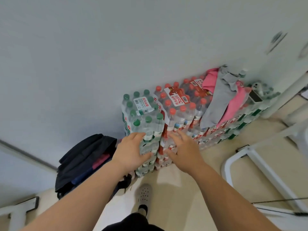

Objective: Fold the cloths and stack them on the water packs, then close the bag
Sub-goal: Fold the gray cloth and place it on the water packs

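Stacked water packs stand against the wall: a green-capped pack (143, 112) on the left, red-capped packs (180, 105) beside it. A grey cloth (218, 102) and a pink cloth (233, 104) lie crumpled and unfolded on the packs further right. A dark bag (85, 160) sits open on the floor to the left, with cloth showing inside. My left hand (131, 150) reaches out in front of the green-capped stack, fingers spread and relaxed, holding nothing. My right hand (185, 150) hovers in front of the red-capped stack, fingers extended, also holding nothing.
A phone (255, 96) and a small white item (256, 85) lie on the packs at the far right. White metal frame legs (260, 165) stand on the floor to the right. My foot in a white perforated shoe (144, 195) is below the packs.
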